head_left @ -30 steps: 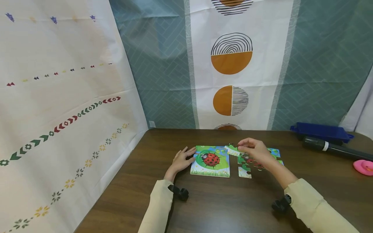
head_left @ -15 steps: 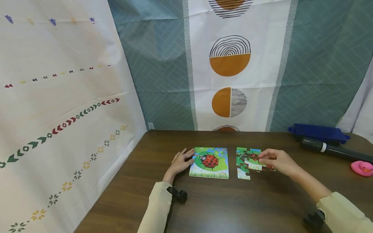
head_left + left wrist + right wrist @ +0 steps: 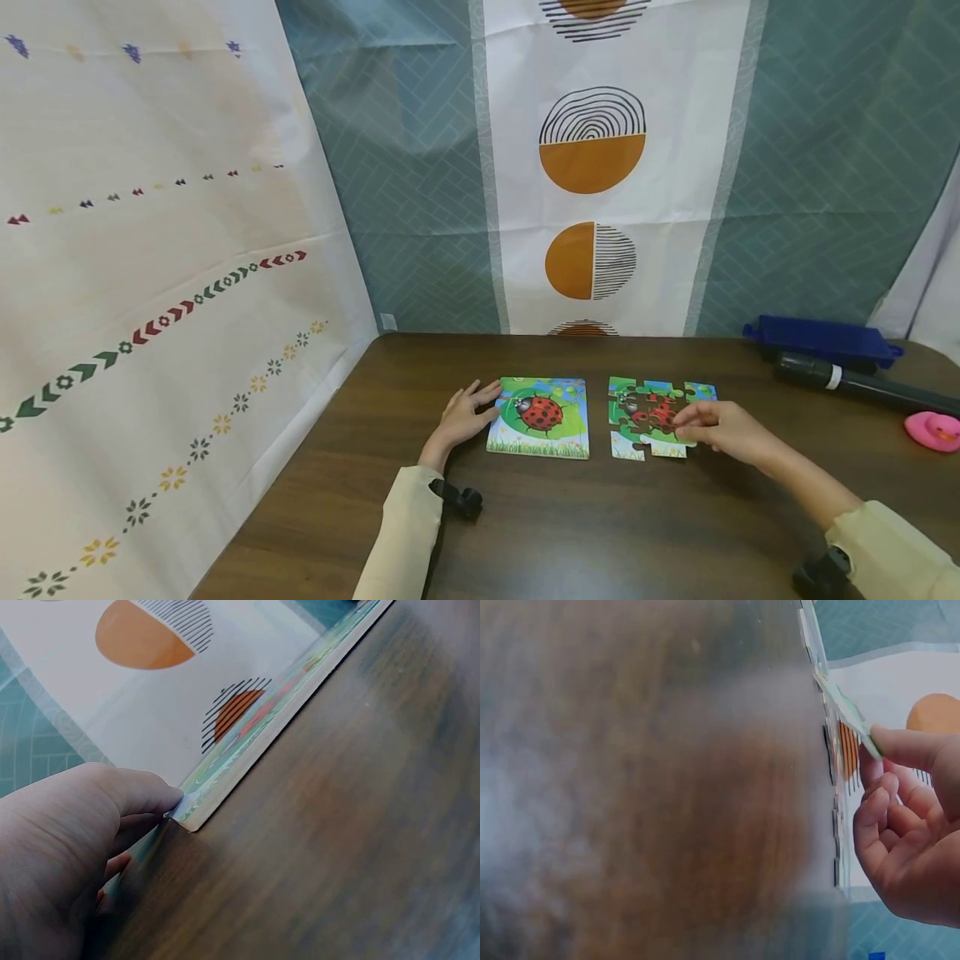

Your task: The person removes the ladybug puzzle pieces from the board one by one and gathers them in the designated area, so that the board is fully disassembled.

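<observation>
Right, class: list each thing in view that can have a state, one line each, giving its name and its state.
Ladybird picture board: whole, flat on the table, its left edge touched by the left hand.
Jigsaw: partly assembled, flat on the table.
Puzzle piece: pinched in the fingers of the right hand, tilted at the jigsaw's edge.
Blue case: closed.
Pink toy duck: resting on the table.
</observation>
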{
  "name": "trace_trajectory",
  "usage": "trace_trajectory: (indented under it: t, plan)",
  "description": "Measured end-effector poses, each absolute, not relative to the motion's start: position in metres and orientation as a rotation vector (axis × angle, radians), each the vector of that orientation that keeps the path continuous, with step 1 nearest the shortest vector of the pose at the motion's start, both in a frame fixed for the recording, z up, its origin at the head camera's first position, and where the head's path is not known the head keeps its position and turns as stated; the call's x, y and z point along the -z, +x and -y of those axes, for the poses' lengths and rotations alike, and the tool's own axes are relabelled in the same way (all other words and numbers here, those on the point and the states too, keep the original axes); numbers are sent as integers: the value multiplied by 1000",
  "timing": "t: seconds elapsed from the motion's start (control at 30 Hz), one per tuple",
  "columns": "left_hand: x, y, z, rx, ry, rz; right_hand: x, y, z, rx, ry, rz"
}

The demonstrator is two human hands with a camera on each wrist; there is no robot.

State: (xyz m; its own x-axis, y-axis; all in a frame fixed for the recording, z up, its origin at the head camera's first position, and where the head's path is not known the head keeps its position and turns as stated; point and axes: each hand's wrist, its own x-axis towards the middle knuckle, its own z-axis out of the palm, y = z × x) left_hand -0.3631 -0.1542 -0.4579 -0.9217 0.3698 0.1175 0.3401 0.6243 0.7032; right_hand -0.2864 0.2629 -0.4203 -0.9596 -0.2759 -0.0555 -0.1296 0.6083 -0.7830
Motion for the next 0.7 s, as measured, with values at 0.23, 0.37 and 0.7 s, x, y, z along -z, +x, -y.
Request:
trace_trajectory:
  t: [0.23,0.37,0.7]
  plan:
    - [458,-363,154,-1224,612,-2787,425,-285,-267,1244,-370,-2689]
    - [457,-364,153,-1215,611,-2790,425,-283,-267,1163,-416,-2779]
    - [459,-362,154,-1209,622,-2799,428,-282,-265,1061,-455,-2873]
